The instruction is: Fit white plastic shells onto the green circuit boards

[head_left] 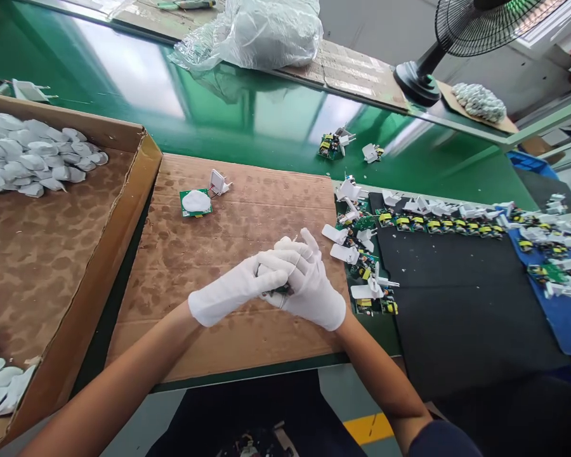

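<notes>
Both my hands wear white gloves and meet over the cardboard sheet. Between them a small circuit board (283,289) is mostly hidden; only a dark green edge shows. My left hand (271,271) is closed over it from above, thumb pressed down. My right hand (316,289) cups it from below and the right, with one finger sticking up. Farther up the sheet lies another green circuit board (196,202) with a white oval pad on top, wired to a white plug piece (219,182).
A cardboard box (118,190) at left holds many white pads (28,152). Along the right of the cardboard sheet (238,346) lie several boards with plugs (361,254), continuing in a row over a black mat (466,298). A fan (419,82) and plastic-wrapped bundle (271,32) stand behind.
</notes>
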Demonstrator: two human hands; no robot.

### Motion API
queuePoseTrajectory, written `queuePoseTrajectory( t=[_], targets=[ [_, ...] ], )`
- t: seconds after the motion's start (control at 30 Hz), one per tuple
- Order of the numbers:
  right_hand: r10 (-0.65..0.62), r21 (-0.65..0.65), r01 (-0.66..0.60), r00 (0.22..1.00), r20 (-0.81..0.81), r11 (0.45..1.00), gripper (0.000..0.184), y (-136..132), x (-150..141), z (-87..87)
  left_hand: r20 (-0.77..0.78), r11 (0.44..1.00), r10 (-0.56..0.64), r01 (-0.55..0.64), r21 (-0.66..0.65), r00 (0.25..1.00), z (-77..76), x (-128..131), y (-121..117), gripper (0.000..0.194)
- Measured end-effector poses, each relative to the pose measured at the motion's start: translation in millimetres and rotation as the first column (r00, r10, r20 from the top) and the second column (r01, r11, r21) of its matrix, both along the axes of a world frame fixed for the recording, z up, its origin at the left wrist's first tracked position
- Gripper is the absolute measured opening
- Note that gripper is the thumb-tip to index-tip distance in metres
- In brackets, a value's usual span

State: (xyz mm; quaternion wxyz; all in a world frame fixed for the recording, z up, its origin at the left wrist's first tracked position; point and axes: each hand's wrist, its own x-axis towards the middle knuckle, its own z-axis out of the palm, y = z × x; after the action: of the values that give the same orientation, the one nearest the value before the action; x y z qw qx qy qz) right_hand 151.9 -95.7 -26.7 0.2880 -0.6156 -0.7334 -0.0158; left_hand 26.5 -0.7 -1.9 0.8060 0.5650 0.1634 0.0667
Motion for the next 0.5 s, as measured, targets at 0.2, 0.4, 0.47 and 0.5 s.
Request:
queuePoseTrajectory(
  t=[0.2, 0.4, 0.47, 0.5],
  targets=[
    [-0.096, -0.058, 0.095, 0.995, -0.02, 0.994, 0.071, 3.3, 1.0, 3.4, -0.187, 0.96, 0.276, -0.262, 0.096, 0.943, -12.7, 0.0, -5.2, 0.028],
    [-0.079, -0.113, 0.075, 0.996, -0.034, 0.991, 0.074, 5.5, 0.1, 1.3, -0.208, 0.958, 0.286, -0.286, 0.029, 0.935, -20.7, -1.1, -4.7, 0.028],
    [-0.09, -0.102, 0.085, 0.995, -0.048, 0.991, 0.067, 4.9, -0.6, -1.6, -0.2, 0.97, 0.218, -0.234, -0.061, 0.955, -20.9, -2.2, -1.5, 0.027],
    [-0.094, -0.086, 0.088, 0.994, -0.058, 0.992, 0.063, 4.5, -0.8, -2.7, -0.19, 0.97, 0.185, -0.21, -0.12, 0.964, -20.6, -2.9, 0.2, 0.027]
  ],
)
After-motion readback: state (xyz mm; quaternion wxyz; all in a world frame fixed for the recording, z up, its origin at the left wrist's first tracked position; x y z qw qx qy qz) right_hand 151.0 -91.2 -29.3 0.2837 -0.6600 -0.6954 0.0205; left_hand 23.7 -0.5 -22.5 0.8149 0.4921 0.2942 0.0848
